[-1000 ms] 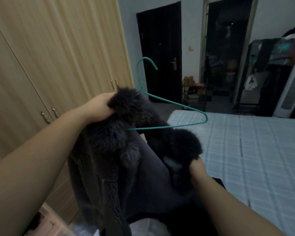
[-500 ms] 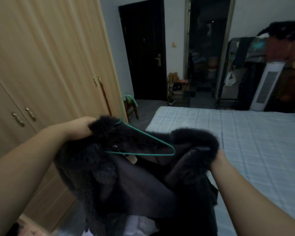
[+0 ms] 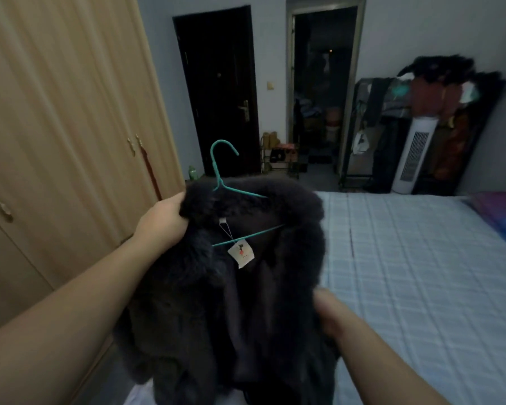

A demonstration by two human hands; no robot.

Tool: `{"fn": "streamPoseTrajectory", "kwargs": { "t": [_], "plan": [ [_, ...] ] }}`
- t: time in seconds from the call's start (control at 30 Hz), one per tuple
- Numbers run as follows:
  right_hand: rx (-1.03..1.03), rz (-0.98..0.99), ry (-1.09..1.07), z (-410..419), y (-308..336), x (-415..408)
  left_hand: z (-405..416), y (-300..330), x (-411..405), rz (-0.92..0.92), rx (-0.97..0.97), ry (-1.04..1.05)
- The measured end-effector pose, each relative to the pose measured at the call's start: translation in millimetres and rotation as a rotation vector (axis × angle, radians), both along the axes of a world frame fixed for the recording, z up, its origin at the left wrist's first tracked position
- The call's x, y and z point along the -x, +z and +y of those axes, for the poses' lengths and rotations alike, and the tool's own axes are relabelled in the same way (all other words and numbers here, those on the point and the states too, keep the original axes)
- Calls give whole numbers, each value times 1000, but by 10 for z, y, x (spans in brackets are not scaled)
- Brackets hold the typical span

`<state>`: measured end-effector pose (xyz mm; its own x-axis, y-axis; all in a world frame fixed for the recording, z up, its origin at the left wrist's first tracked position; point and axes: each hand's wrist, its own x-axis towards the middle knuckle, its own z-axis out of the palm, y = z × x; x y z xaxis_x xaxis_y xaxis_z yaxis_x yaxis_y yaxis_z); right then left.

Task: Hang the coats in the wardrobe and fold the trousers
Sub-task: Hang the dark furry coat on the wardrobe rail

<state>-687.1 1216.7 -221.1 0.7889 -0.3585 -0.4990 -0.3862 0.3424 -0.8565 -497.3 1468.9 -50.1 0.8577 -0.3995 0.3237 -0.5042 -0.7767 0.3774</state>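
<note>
A dark furry coat (image 3: 187,302) hangs in front of me on a teal wire hanger (image 3: 216,168), whose hook sticks up above the fur collar. A white tag (image 3: 240,253) dangles inside the neck. My left hand (image 3: 161,226) grips the coat's left shoulder at the collar. My right hand (image 3: 330,311), blurred, is at the coat's right front edge lower down; its grip is unclear. The wooden wardrobe (image 3: 56,127) stands at the left with its doors closed.
A bed with a light blue checked cover (image 3: 421,273) fills the right side. Behind are a dark closed door (image 3: 219,92), an open doorway (image 3: 322,89), a white tower fan (image 3: 412,153) and a rack piled with clothes (image 3: 438,92).
The hanger's arms now sit inside both shoulders of the coat and its hook stands upright. My right hand has dropped from the right shoulder to the coat's front edge.
</note>
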Motion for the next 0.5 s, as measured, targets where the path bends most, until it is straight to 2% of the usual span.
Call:
{"fn": "streamPoseTrajectory", "kwargs": {
  "t": [0.07,0.1,0.17,0.23,0.3,0.37,0.4,0.5],
  "plan": [
    [155,86,84,-58,6,-50,-19,115,4,-44,56,15],
    [299,105,49,-103,95,-56,-15,167,1,-70,81,30],
    [562,66,-177,-208,388,-28,21,241,6,-125,78,45],
    [646,-139,-298,-237,746,-33,59,288,39,-150,69,35],
    [781,-394,-318,-239,1103,-100,86,339,82,-161,88,7],
    [984,-561,-259,-256,1441,-200,109,425,124,-177,96,-8],
    [1079,-566,-200,-281,1584,-276,128,497,139,-189,97,-12],
    [1305,-331,85,-364,2058,-486,201,788,176,-252,129,-52]
  ]
}}
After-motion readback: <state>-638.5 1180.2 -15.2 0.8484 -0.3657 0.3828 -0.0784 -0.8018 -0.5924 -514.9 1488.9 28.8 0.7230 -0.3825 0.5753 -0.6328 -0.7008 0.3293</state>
